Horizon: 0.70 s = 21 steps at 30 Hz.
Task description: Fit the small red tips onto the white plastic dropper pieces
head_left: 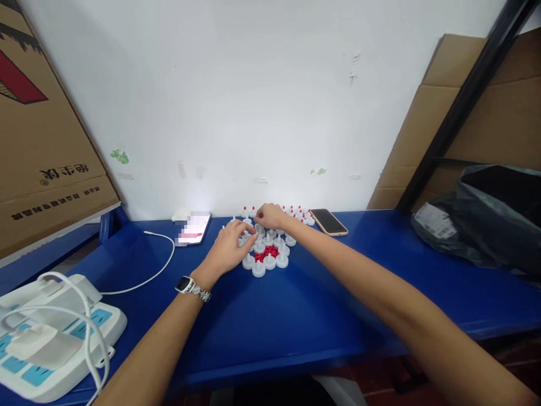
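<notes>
At desk (296,321) rear, left hand (228,248) rests spread on white caps (265,251), right hand (269,216) pinched on one; capping underway, next needs a red tip (266,255)

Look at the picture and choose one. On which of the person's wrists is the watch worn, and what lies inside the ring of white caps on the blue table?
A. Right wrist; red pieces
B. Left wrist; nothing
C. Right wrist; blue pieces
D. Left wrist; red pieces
D: the watch sits behind the left hand, and small red pieces lie among the white caps.
</notes>
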Tool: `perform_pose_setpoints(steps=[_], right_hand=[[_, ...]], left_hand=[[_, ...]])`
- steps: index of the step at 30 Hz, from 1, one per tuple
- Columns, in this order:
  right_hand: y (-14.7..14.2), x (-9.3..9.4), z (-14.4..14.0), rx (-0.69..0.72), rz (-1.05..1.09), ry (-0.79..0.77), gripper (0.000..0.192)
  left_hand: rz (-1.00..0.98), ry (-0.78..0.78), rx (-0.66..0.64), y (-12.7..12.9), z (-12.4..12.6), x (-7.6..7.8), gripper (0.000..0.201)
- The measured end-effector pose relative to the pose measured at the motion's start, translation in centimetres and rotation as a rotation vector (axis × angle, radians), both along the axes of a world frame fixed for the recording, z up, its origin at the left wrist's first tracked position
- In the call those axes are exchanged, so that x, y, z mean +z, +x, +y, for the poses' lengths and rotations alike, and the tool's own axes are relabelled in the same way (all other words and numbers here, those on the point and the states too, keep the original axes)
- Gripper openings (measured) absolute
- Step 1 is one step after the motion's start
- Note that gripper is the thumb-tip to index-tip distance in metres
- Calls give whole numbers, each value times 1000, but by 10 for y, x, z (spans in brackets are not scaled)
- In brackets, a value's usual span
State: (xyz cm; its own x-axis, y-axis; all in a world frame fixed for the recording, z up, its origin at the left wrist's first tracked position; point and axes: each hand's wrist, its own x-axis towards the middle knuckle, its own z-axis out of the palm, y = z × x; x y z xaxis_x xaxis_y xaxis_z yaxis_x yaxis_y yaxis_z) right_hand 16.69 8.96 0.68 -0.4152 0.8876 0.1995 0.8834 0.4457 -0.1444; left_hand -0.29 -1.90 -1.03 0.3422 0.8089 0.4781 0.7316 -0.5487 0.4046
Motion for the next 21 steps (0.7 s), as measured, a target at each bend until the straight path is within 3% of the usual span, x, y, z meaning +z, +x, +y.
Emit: perform_pose_setpoints(steps=[7, 14, 18, 21], right_hand=[[-16, 14, 27, -185, 19, 48, 35], [-39, 10, 42, -238, -7, 14, 33], [-32, 15, 28, -261, 81, 52, 25], [-19, 18, -2, -190, 380, 34, 15]], left_hand=[[4, 20, 29, -3, 0, 0, 25], [15, 29, 58, -8, 3, 1, 25], [-3, 68, 69, -12, 4, 3, 24], [-59, 131, 78, -11, 2, 4, 27]])
